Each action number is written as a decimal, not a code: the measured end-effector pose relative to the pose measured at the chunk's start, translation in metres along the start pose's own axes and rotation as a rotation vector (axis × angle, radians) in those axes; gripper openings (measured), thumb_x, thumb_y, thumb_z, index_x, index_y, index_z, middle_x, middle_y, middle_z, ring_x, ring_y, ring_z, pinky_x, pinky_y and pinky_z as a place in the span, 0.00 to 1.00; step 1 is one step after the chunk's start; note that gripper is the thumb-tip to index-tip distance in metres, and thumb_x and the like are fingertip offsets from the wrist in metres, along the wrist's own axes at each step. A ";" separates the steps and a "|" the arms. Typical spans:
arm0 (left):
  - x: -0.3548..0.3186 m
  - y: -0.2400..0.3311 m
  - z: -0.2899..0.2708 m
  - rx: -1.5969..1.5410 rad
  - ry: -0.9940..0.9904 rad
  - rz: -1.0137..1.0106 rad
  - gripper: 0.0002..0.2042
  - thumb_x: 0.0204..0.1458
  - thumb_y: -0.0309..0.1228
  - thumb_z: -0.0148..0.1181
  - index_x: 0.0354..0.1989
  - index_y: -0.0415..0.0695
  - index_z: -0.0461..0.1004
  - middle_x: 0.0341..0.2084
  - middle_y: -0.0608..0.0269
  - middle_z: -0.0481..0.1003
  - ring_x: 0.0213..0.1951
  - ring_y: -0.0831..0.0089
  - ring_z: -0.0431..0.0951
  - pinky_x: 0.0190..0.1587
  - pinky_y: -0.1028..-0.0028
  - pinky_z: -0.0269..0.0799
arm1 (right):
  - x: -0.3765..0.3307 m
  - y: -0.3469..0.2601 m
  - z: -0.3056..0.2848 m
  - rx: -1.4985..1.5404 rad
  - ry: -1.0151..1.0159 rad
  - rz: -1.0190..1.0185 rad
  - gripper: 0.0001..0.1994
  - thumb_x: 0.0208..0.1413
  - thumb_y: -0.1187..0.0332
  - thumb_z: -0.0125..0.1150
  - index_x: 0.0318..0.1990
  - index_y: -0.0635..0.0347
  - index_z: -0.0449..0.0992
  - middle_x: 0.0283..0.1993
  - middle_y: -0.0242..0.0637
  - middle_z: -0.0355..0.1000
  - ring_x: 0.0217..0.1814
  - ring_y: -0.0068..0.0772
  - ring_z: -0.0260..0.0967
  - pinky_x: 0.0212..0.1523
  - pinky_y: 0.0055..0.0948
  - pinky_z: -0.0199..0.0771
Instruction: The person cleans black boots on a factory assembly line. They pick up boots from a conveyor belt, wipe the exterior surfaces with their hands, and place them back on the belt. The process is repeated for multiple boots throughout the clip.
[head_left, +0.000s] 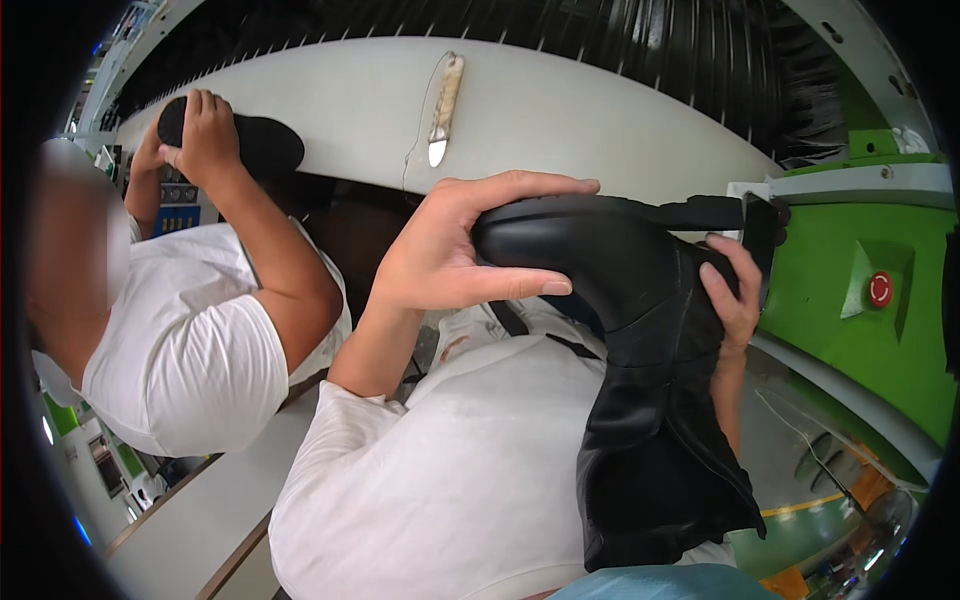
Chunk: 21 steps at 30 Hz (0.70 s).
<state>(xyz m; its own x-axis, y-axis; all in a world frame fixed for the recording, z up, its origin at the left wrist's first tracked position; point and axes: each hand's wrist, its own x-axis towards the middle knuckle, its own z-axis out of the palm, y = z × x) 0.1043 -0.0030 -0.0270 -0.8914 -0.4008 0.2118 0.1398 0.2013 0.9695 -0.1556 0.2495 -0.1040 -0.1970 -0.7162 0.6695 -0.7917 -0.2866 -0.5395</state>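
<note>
The left hand [450, 250] is spread wide and grips the toe end of a black boot [620, 350], thumb under the toe and fingers over the sole. The right hand [735, 295] is mostly hidden behind the boot's ankle; only curled fingers show, pressed against the leather near the heel. The boot is held in the air, sole up, its shaft hanging down over a white shirt. Beyond it, a knife [444, 110] lies on a white curved bench [560, 110] near its far edge. At the bench's left end, a co-worker's hands [195, 135] press a black sole [255, 145].
</note>
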 end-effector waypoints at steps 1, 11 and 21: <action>-0.003 -0.002 0.004 -0.012 0.003 -0.018 0.40 0.42 0.28 0.87 0.67 0.28 0.78 0.61 0.40 0.84 0.61 0.56 0.87 0.67 0.61 0.82 | 0.004 0.002 -0.004 0.010 -0.021 -0.020 0.26 0.57 0.84 0.76 0.63 0.53 0.84 0.66 0.51 0.78 0.62 0.50 0.80 0.63 0.42 0.81; -0.023 -0.024 0.004 0.009 0.017 -0.041 0.37 0.45 0.28 0.85 0.66 0.27 0.79 0.61 0.39 0.84 0.59 0.54 0.88 0.64 0.61 0.84 | 0.018 0.010 -0.002 0.056 -0.131 -0.031 0.24 0.56 0.80 0.76 0.61 0.55 0.86 0.68 0.53 0.78 0.62 0.49 0.81 0.66 0.40 0.80; -0.021 -0.045 0.014 -0.085 0.070 -0.142 0.33 0.52 0.30 0.82 0.68 0.35 0.80 0.59 0.48 0.85 0.58 0.63 0.87 0.63 0.66 0.82 | 0.036 -0.002 -0.005 0.132 -0.253 0.202 0.21 0.58 0.75 0.73 0.61 0.58 0.87 0.69 0.52 0.79 0.71 0.49 0.79 0.74 0.41 0.75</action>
<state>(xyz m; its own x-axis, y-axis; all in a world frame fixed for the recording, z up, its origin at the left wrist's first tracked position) 0.1110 0.0086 -0.0765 -0.8729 -0.4817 0.0776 0.0535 0.0636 0.9965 -0.1639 0.2278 -0.0765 -0.1796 -0.8971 0.4036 -0.6667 -0.1907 -0.7205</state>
